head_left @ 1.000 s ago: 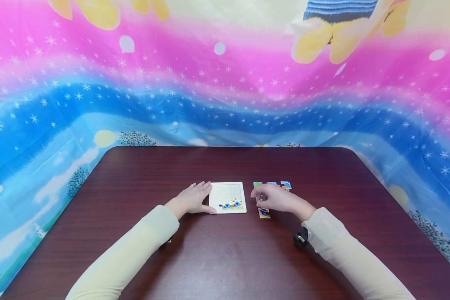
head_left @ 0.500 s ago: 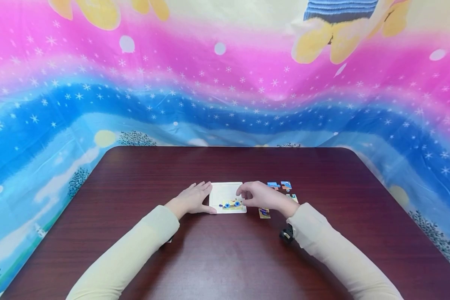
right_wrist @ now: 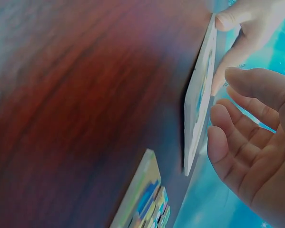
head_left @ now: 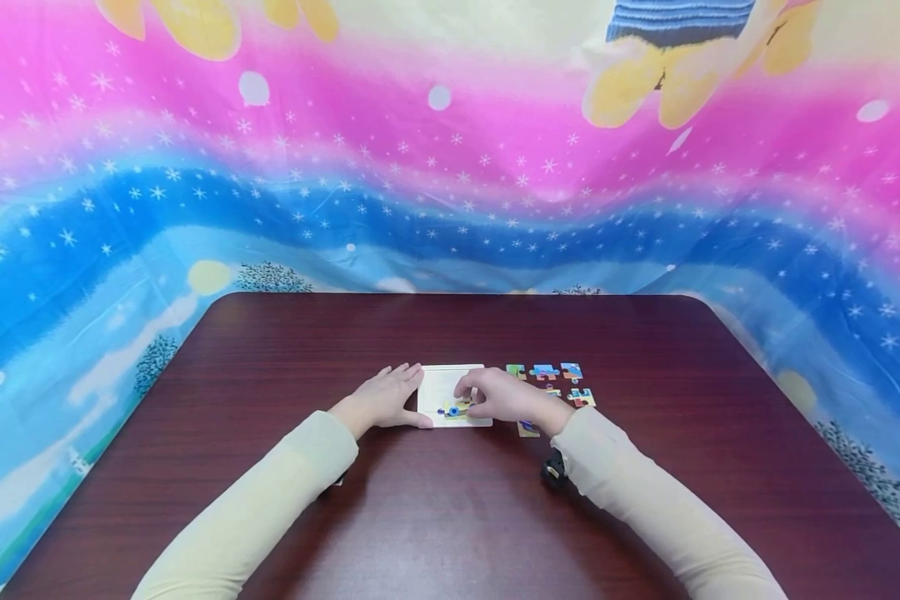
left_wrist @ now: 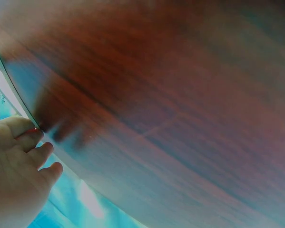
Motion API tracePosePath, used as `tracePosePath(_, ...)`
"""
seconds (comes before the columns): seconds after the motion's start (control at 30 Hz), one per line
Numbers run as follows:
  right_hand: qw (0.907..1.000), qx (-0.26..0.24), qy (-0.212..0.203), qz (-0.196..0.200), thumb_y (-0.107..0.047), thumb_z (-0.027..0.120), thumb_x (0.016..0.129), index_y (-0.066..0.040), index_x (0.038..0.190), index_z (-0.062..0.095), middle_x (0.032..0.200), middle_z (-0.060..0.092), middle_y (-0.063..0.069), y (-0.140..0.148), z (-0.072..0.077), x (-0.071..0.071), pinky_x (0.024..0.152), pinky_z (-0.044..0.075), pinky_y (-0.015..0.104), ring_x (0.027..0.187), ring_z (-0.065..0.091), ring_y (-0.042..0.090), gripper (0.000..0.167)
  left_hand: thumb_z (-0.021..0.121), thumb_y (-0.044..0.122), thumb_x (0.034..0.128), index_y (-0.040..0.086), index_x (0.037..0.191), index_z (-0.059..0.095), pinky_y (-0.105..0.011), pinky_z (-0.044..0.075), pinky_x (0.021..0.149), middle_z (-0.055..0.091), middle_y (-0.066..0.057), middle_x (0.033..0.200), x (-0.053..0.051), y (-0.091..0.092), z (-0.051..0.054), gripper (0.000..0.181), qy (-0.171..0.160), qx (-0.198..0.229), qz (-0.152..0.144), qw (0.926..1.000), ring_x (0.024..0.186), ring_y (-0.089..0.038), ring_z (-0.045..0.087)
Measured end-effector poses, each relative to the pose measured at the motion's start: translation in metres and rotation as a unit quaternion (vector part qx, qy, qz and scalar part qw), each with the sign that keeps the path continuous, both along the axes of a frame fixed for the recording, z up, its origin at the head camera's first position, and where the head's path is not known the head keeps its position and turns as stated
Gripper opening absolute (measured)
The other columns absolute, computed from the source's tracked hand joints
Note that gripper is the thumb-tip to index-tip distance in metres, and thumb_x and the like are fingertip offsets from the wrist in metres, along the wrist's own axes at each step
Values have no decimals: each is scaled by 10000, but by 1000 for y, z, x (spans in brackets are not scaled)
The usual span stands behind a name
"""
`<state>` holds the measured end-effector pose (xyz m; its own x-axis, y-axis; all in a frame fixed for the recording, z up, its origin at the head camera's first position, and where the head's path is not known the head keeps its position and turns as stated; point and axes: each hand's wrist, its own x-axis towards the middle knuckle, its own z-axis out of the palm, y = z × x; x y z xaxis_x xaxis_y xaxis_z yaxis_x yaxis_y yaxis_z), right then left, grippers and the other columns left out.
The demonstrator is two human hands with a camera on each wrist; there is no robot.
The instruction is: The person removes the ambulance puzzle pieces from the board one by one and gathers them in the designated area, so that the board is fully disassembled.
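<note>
A white puzzle tray [head_left: 438, 382] lies flat on the table, with a yellow vehicle picture with blue wheels along its lower part. My left hand [head_left: 381, 397] rests at the tray's left edge, fingers spread and thumb at the near corner. Over the right part of the tray is my right hand [head_left: 498, 395], its fingers bent and pointing down. In the right wrist view the right hand [right_wrist: 256, 142] has loosely curled fingers close to the tray [right_wrist: 199, 102]; no piece shows between thumb and index finger, though their tips may hide one.
Several jigsaw pieces lie right of the tray, among them a blue one [head_left: 544, 372], a corner one [head_left: 572, 371] and a yellowish one [head_left: 581, 397]. My right forearm partly covers a nearer piece [head_left: 527, 429]. A colourful cloth hangs behind the dark wooden table [head_left: 450, 325].
My right hand has moved left from the loose pieces to above the tray, covering the right part of the vehicle picture. The left hand and the tray stay in place.
</note>
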<state>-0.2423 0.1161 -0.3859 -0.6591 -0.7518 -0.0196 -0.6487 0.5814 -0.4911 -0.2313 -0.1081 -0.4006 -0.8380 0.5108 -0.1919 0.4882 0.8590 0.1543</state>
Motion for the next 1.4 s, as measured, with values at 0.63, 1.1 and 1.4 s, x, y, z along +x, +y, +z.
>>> tracePosePath(0.63, 9980, 617, 116, -71, -80, 707, 774, -82, 1048, 654, 972, 586, -6, -11, -6, 0, 741, 458, 291, 812, 527, 136, 279, 564, 599, 813, -12, 1431, 274, -441, 162, 1084, 238, -142, 1481, 0, 0, 0, 917, 26, -26, -51, 10000, 1357, -290, 187)
tracePosePath(1.1, 9973, 715, 109, -103, -75, 712, 773, -54, 1122, 616, 951, 563, 8, -14, -3, 1, 731, 447, 291, 777, 497, 143, 363, 565, 608, 807, -6, 1432, 275, -436, 163, 1084, 242, -141, 1479, -1, -1, -1, 923, 59, -28, -38, 10000, 1355, -289, 192)
tracePosePath(1.4, 9975, 697, 76, -84, -58, 707, 772, -25, 1099, 615, 929, 558, 27, -15, -4, 1, 721, 445, 292, 752, 489, 148, 341, 563, 614, 804, -5, 1433, 274, -431, 164, 1085, 243, -135, 1480, -1, -1, -3, 928, 70, -56, -27, 10000, 1355, -284, 194)
